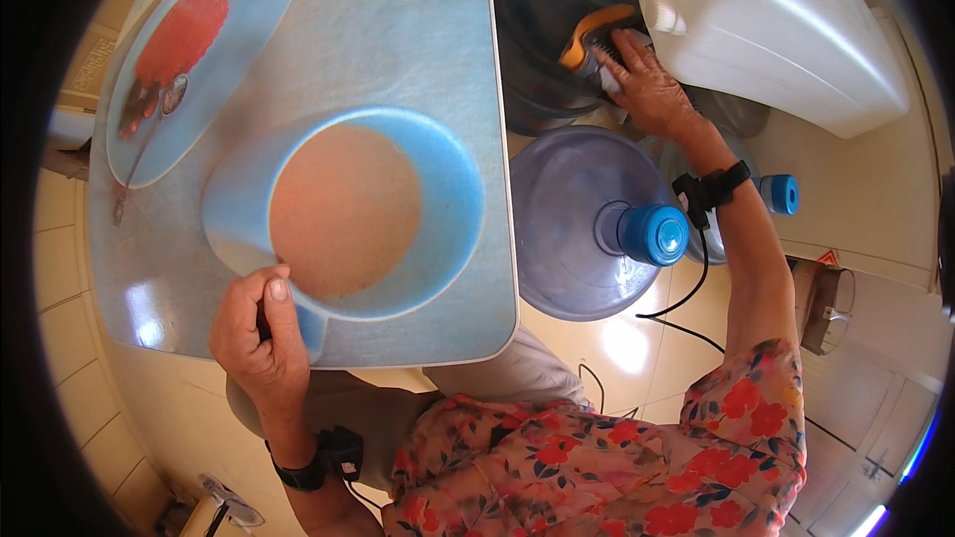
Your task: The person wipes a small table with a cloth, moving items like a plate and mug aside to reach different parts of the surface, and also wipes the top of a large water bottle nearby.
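Observation:
My left hand [262, 335] rests at the near edge of a table [418, 347] whose top is printed with a large blue cup and a plate of red food. Its thumb and forefinger are close together; whether something small is pinched between them cannot be told. To the right of the table, my right hand [645, 86] reaches down to an orange, black and white item [597, 45] on a dark water jug [526, 37]. The fingers lie on that item, and its far side is partly hidden. Both wrists wear black bands with small devices.
A clear bluish water jug [574, 239] with a blue cap [664, 235] stands right of the table. Another blue-capped jug [712, 235] is partly under my right forearm. A big white plastic canister [776, 30] is at the upper right. Black cable [683, 302] hangs from the right wrist.

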`<state>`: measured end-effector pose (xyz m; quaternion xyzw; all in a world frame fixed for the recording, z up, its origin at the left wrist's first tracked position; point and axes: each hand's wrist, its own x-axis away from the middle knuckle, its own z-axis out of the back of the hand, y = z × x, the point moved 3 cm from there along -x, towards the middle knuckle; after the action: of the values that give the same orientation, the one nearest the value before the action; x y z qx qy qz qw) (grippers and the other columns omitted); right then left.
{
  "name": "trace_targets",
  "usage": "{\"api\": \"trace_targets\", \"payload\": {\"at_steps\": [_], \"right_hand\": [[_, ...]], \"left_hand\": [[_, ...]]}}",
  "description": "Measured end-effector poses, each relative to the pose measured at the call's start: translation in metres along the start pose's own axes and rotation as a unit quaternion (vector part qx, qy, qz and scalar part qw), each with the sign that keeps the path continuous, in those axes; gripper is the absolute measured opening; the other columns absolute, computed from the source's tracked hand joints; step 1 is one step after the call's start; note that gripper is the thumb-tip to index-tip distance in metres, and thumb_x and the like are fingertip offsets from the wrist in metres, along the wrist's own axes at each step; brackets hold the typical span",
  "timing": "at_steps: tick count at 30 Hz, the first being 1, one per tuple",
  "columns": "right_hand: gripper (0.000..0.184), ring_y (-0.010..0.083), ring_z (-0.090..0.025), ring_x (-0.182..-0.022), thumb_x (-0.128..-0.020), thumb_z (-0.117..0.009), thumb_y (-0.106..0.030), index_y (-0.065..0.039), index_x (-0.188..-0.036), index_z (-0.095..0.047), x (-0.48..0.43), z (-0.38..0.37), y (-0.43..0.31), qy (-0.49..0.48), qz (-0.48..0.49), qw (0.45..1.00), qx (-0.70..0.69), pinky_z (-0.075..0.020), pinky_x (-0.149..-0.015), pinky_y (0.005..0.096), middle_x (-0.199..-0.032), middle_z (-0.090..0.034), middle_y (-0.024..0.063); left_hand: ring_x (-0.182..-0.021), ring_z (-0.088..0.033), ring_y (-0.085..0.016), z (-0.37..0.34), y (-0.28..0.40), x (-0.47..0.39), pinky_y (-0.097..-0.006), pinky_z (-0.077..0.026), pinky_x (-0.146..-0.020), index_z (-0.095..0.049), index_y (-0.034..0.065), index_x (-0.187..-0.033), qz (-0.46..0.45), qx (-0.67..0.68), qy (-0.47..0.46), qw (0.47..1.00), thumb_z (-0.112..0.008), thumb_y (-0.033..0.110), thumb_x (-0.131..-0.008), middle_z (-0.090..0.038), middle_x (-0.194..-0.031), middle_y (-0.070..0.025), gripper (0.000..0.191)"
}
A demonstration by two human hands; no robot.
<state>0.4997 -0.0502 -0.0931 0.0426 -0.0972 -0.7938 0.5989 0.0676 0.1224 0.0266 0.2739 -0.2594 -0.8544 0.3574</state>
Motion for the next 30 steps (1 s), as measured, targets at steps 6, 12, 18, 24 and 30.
{"api": "trace_targets", "payload": {"at_steps": [6, 12, 18, 24, 30], "right_hand": [[0.061, 0.0393, -0.015, -0.140, -0.089, -0.052, -0.018, -0.003, -0.144, -0.028, 0.001, -0.020, 0.038, 0.038, -0.062, 0.965, -0.251, -0.0170, -0.114, 0.0419, -0.151, -0.015, 0.0241], [0.059, 0.0395, -0.016, -0.139, -0.091, -0.049, -0.023, -0.004, -0.144, -0.029, -0.001, -0.010, 0.020, -0.016, -0.039, 0.993, -0.114, -0.0173, -0.114, 0.0421, -0.150, -0.015, 0.0247], [0.056, 0.0386, -0.014, -0.140, -0.091, -0.049, -0.022, -0.006, -0.142, -0.033, -0.001, -0.007, 0.023, -0.015, -0.024, 0.995, -0.091, -0.0175, -0.114, 0.0428, -0.150, -0.016, 0.0234], [0.055, 0.0332, -0.023, -0.139, -0.088, -0.054, -0.022, -0.028, -0.140, -0.040, 0.003, -0.002, 0.005, 0.011, 0.088, 0.996, 0.006, -0.0228, -0.113, 0.0433, -0.150, -0.025, 0.0138], [0.059, 0.0299, -0.024, -0.139, -0.079, -0.061, -0.009, -0.027, -0.135, -0.048, -0.026, 0.027, -0.025, 0.003, 0.178, 0.983, 0.046, -0.0229, -0.112, 0.0459, -0.149, -0.027, 0.0151]], "left_hand": [[-0.055, -0.046, -0.011, 0.001, 0.002, -0.001, -0.0250, -0.036, -0.051, -0.062, 0.0000, -0.087, -0.002, -0.001, 0.002, 1.000, -0.056, 0.004, -0.088, -0.063, -0.076, -0.0060, 0.008], [-0.054, -0.045, -0.011, 0.000, 0.002, 0.000, -0.0246, -0.034, -0.050, -0.063, -0.0001, -0.087, 0.009, 0.002, 0.004, 1.000, -0.056, 0.003, -0.088, -0.062, -0.074, -0.0057, 0.007], [-0.053, -0.044, -0.010, -0.001, 0.002, 0.000, -0.0243, -0.034, -0.050, -0.063, -0.0008, -0.086, -0.008, 0.013, 0.012, 1.000, -0.056, 0.002, -0.087, -0.061, -0.072, -0.0056, 0.007], [-0.053, -0.044, -0.010, -0.001, 0.002, -0.003, -0.0239, -0.034, -0.049, -0.063, -0.0010, -0.087, 0.001, 0.016, 0.011, 1.000, -0.056, 0.000, -0.087, -0.061, -0.072, -0.0057, 0.007], [-0.052, -0.044, -0.010, 0.000, 0.001, 0.000, -0.0238, -0.034, -0.048, -0.063, -0.0011, -0.086, 0.003, 0.025, 0.017, 1.000, -0.057, 0.000, -0.086, -0.061, -0.072, -0.0054, 0.006]]}}
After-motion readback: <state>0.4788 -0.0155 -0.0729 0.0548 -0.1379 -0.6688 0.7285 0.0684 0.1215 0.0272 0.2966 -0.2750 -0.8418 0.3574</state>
